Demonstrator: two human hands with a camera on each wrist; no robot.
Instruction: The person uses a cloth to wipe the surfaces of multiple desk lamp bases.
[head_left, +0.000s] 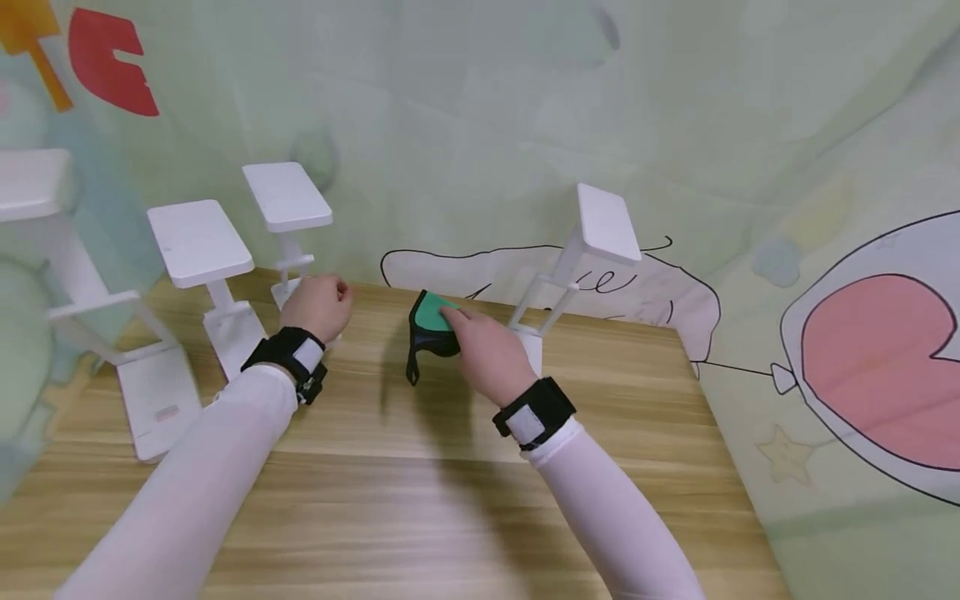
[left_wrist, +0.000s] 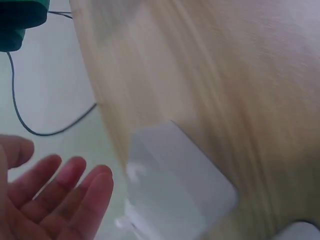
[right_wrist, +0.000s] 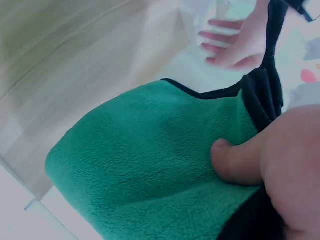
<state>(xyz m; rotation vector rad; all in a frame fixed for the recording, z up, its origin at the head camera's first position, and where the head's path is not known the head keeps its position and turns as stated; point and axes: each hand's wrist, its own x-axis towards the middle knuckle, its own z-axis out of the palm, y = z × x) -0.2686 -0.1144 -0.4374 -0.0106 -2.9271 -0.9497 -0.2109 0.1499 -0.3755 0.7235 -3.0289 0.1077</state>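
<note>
My right hand (head_left: 491,357) pinches a green fuzzy cloth (head_left: 435,313) with black edging and holds it above the wooden table. In the right wrist view, my thumb presses on the green face of the cloth (right_wrist: 145,155), and a black strap rises from its corner. The fingers behind it are hidden. My left hand (head_left: 318,307) holds nothing, its fingers loosely bent in the left wrist view. It is nearest to a white stand (head_left: 288,197) at the back left and hides part of that stand's base.
Two more white stands, one shorter (head_left: 201,243) and one taller (head_left: 157,400), are at the left. Another white stand (head_left: 607,223) rises behind my right hand. A printed cloth backdrop (head_left: 465,142) hangs along the back of the wooden table (head_left: 360,517).
</note>
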